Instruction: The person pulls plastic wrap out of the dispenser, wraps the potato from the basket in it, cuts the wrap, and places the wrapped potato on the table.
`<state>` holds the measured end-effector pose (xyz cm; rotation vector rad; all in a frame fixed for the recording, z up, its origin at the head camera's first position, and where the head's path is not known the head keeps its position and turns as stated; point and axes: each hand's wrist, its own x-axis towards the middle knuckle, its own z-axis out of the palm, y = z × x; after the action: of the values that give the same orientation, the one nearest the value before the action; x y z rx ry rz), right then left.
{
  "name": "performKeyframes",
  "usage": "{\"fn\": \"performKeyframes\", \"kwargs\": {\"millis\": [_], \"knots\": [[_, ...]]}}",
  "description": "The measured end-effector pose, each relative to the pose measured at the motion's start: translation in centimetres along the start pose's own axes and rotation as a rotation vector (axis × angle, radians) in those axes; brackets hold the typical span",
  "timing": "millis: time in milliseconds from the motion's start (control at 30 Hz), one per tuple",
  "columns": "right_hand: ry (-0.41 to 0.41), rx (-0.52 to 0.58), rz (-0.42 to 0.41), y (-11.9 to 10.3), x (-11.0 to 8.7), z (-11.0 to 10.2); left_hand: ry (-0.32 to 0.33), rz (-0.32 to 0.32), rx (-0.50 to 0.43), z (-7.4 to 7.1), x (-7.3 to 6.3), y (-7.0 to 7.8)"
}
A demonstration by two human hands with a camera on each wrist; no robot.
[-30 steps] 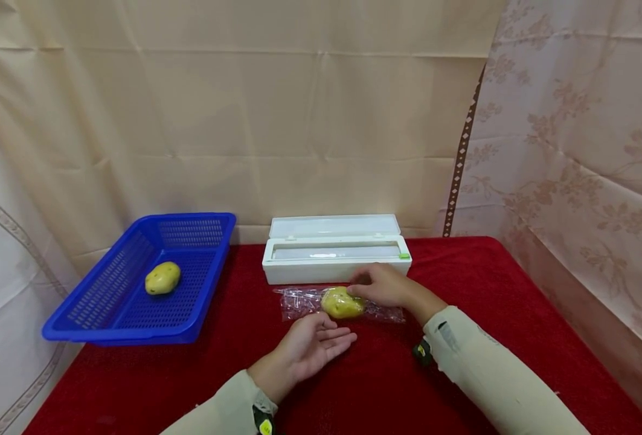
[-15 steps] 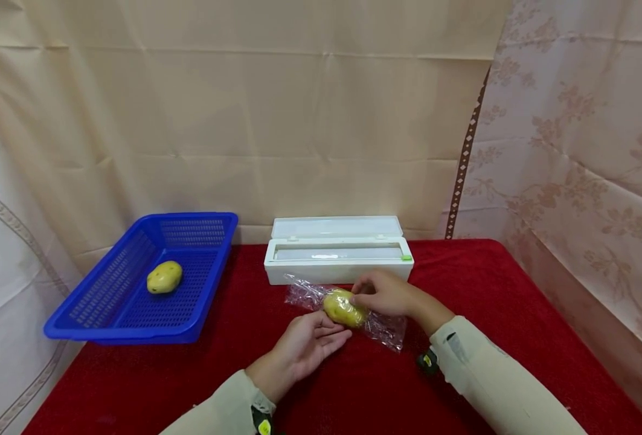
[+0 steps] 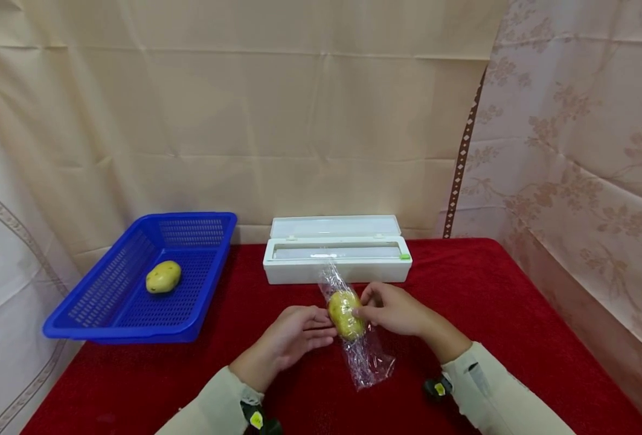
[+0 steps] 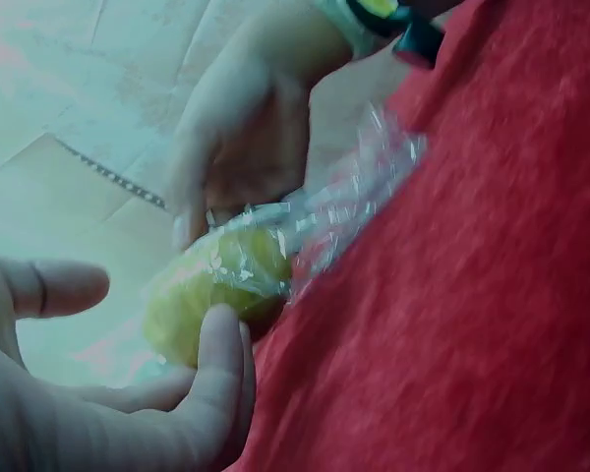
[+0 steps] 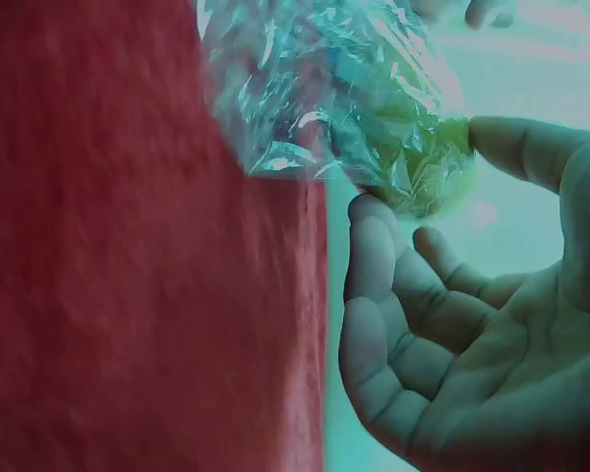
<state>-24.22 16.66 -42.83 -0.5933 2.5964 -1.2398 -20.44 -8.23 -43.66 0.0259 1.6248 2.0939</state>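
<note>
A yellow potato (image 3: 346, 315) wrapped in clear plastic film (image 3: 368, 356) is between the two hands, its long side slanting toward the person. The film's loose ends stick out beyond both ends of the potato. My right hand (image 3: 399, 308) pinches the potato's right side between thumb and fingers, as the right wrist view also shows. From the left, the fingertips of my left hand (image 3: 290, 335) touch the potato. In the left wrist view, the left thumb (image 4: 64, 287) stands apart from the wrapped potato (image 4: 216, 285).
A white film dispenser box (image 3: 337, 271) with its lid raised stands behind the hands. At the left, a blue plastic basket (image 3: 119, 333) holds another potato (image 3: 163, 277), which has no film visible on it. Red cloth (image 3: 516, 314) covers the table, with curtains behind.
The wrapped potato has turned from lying crosswise to pointing toward the person, and its film has swung round with it. The right hand has come slightly nearer; the left has shifted slightly left.
</note>
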Motion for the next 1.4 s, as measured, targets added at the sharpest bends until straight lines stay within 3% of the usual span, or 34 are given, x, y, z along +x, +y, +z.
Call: {"fn": "performKeyframes", "kwargs": {"millis": [200,467,700,1000,1067,1133,1300,1400], "knots": [[-0.009,0.144,0.059,-0.3,-1.0,1.2,-0.066,-0.022,0.082,-1.3,0.3,0.2],[-0.029,0.262,0.134,-0.1,-1.4,2.5,-0.105,-0.068,0.138,-2.5,0.6,0.2],[-0.048,0.279,0.158,-0.1,-1.5,2.7,-0.130,-0.082,0.161,-3.1,0.6,0.3],[-0.038,0.269,0.156,0.4,-1.6,3.1,-0.146,-0.046,0.285,-3.2,0.7,0.2],[-0.035,0.265,0.161,0.3,-1.6,3.1,-0.134,-0.016,0.359,-3.1,0.7,0.3],[-0.038,0.256,0.157,0.3,-1.6,3.0,-0.129,0.041,0.494,-2.8,0.4,0.6],[-0.047,0.201,0.119,0.0,-1.7,2.3,-0.177,0.298,0.981,-2.1,-0.7,1.2],[-0.062,0.112,0.032,-0.2,-1.9,1.6,-0.231,0.430,1.186,-2.0,-1.2,1.5]]}}
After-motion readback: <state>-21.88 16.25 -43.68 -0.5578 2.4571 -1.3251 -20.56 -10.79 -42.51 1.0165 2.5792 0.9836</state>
